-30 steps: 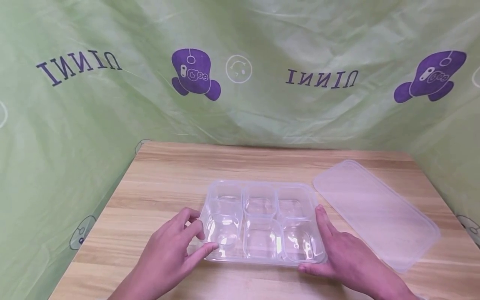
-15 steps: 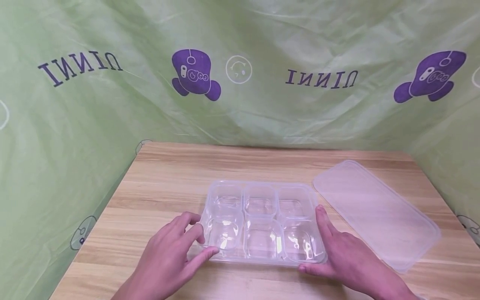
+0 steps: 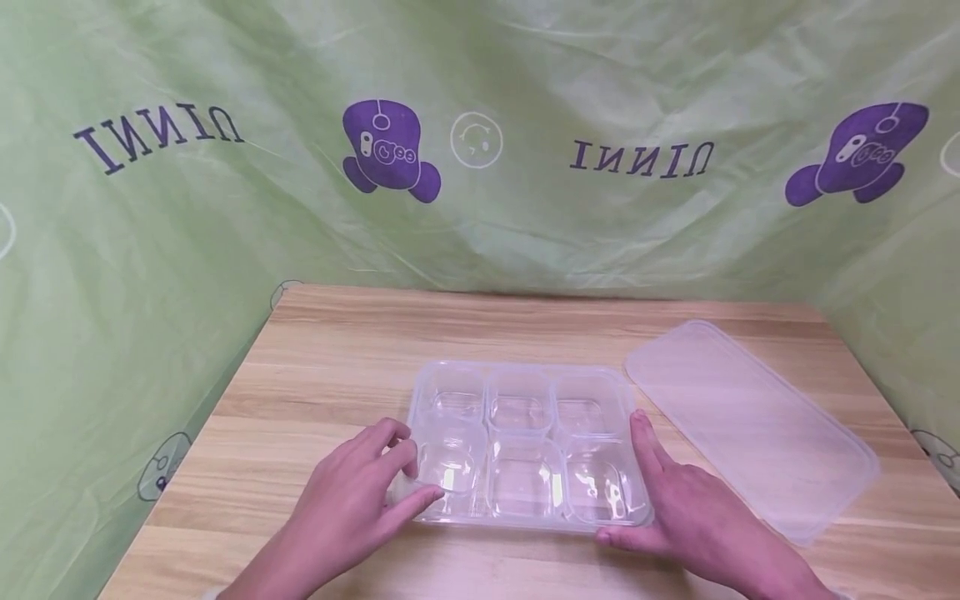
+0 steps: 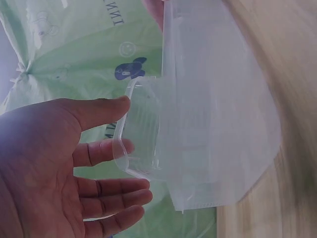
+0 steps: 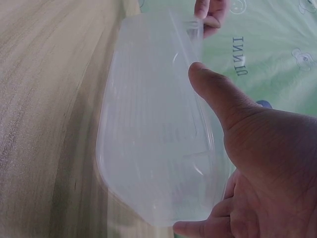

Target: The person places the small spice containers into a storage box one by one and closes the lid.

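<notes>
A clear rectangular container (image 3: 517, 526) sits on the wooden table, with several small clear plastic boxes set inside in two rows. At its near left corner, my left hand (image 3: 352, 492) pinches the wall of one small box (image 3: 444, 479) between thumb and index finger. The left wrist view has that small box (image 4: 141, 129) standing partly above the container's rim, the other fingers loose beside it. My right hand (image 3: 690, 508) holds the container's right end, thumb at the front edge and fingers along the side. In the right wrist view, the thumb (image 5: 213, 89) lies along the rim.
A frosted flat lid (image 3: 757, 433) lies slanted on the table (image 3: 337, 333) to the right of the container, close to its back right corner. Behind and at both sides hangs a green curtain (image 3: 525, 225) with purple prints.
My left hand dips a little, then shifts slightly up and to the right, and the small box it pinches moves with it. My right hand and the container stay in place.
</notes>
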Demonstrator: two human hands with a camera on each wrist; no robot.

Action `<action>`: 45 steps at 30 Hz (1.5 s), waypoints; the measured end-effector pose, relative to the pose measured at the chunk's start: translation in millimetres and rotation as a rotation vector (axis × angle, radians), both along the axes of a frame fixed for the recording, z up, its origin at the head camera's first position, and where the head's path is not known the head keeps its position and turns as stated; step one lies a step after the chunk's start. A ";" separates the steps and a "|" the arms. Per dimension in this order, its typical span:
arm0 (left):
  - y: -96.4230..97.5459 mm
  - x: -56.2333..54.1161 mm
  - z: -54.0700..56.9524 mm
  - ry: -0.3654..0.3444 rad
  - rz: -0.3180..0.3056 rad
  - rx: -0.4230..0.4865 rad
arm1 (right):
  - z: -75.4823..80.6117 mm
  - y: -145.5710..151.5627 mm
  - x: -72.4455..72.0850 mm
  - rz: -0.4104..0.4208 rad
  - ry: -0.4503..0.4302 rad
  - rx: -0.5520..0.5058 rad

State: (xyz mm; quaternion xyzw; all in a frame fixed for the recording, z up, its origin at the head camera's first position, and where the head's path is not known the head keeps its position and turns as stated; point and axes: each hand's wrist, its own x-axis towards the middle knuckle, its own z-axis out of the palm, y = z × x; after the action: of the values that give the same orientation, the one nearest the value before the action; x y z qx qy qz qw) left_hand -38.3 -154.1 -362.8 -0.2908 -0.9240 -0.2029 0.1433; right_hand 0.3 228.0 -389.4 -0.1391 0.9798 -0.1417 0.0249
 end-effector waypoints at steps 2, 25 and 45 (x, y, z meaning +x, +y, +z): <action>0.7 -0.5 -2.3 -0.025 0.007 -0.008 | 0.0 0.0 -0.2 0.001 0.000 -0.001; 1.2 -8.0 -11.9 -0.190 -0.078 -0.136 | 1.2 0.2 -0.6 -0.012 -0.019 -0.017; -2.7 -10.6 -10.7 -0.131 -0.052 -0.124 | 0.7 -0.1 1.4 -0.010 -0.032 -0.015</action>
State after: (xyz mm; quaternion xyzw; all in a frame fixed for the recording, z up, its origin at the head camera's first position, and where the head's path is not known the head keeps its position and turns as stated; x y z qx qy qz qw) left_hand -48.9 -156.7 -373.5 -0.3089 -0.9344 -0.1675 0.0589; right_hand 1.7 227.8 -388.8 -0.1320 0.9788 -0.1515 0.0386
